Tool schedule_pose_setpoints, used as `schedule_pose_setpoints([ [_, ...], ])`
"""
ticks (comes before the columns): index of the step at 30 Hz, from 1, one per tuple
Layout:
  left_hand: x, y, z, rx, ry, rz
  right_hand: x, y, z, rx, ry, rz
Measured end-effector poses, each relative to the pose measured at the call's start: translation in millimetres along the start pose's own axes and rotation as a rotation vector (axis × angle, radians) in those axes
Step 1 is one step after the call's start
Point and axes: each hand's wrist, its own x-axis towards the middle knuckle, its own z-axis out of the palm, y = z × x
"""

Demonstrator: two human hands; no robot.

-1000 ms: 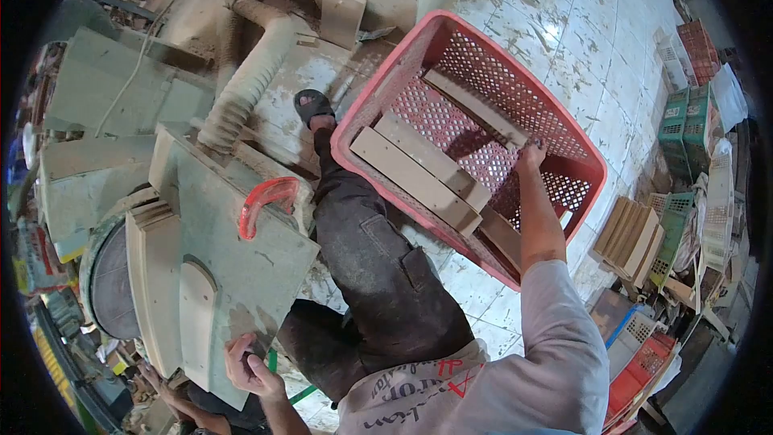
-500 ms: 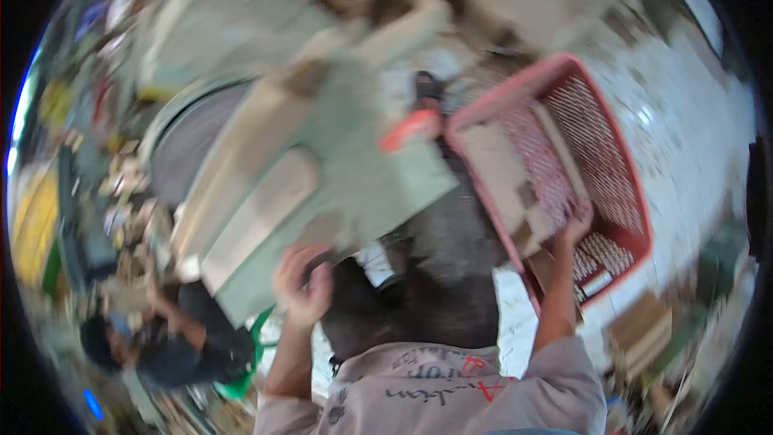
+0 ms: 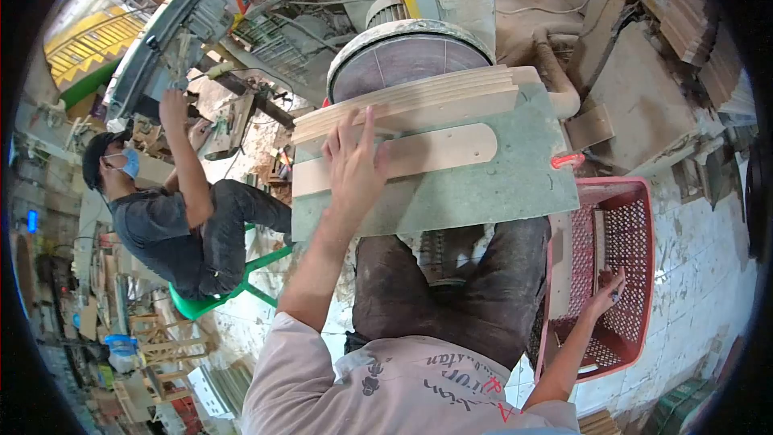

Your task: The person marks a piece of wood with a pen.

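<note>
My left hand (image 3: 354, 165) lies with spread fingers over a flat wooden strip with a rounded end (image 3: 443, 147), its fingertips reaching a stack of wooden strips (image 3: 419, 101). Both rest on a green board (image 3: 483, 193) above my knees. Down at my right, my right hand (image 3: 602, 300) is inside a red plastic basket (image 3: 646, 225), fingers apart at the near end of a narrow wooden strip (image 3: 599, 234). Another pale wood piece (image 3: 559, 262) lies along the basket's left side.
A round disc sander (image 3: 411, 64) stands right behind the board. An orange-red object (image 3: 568, 161) sits at the board's right edge. To the left, a masked person (image 3: 169, 225) sits on a green stool (image 3: 197, 306) by another machine (image 3: 153, 48). Wooden boards (image 3: 668, 105) lean at the back right.
The view has swung, bringing the board level ahead of me. My left hand has moved from the board's near edge onto the strips. My right hand remains in the basket.
</note>
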Motion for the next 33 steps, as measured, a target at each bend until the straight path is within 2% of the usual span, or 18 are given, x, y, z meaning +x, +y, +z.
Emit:
schedule_pose_setpoints([
  [2,-3,-12,7,0.123,-0.071,0.008,-10,-9,6,-0.025,0.013,-0.027],
  [5,-7,-15,9,0.131,-0.022,0.035,-17,0,3,-0.015,0.036,-0.099],
  [9,-7,-25,11,0.056,0.067,0.079,-35,-11,3,-0.081,0.039,-0.059],
  [11,-1,-29,6,-0.07,0.008,0.032,-41,-16,5,-0.098,0.058,-0.058],
  [14,9,-36,3,-0.136,-0.002,0.064,-46,-25,12,-0.05,0.043,-0.026],
  [18,13,-34,-22,-0.228,0.086,0.07,-47,-40,18,0.007,-0.037,-0.133],
  [21,11,-35,-61,-0.159,0.094,0.109,-56,-72,34,-0.036,-0.018,-0.206],
  [23,9,-35,-84,-0.24,0.001,0.069,-64,-105,47,-0.094,-0.047,-0.208],
  [25,8,-31,-97,-0.285,-0.021,0.011,-65,-126,64,-0.028,-0.155,-0.343],
  [27,5,-23,-111,-0.3,-0.134,0.066,-77,-166,83,-0.077,-0.259,-0.36],
  [29,-2,-14,-107,-0.293,-0.113,0.221,-92,-200,104,-0.087,-0.431,-0.425],
  [30,-5,-7,-110,-0.311,-0.165,0.296,-100,-215,111,-0.075,-0.469,-0.424],
  [32,-8,9,-109,-0.351,-0.271,0.467,-118,-243,122,-0.109,-0.922,-0.491],
  [33,-10,17,-106,-0.37,-0.325,0.566,-131,-254,128,-0.111,-1.083,-0.453],
])
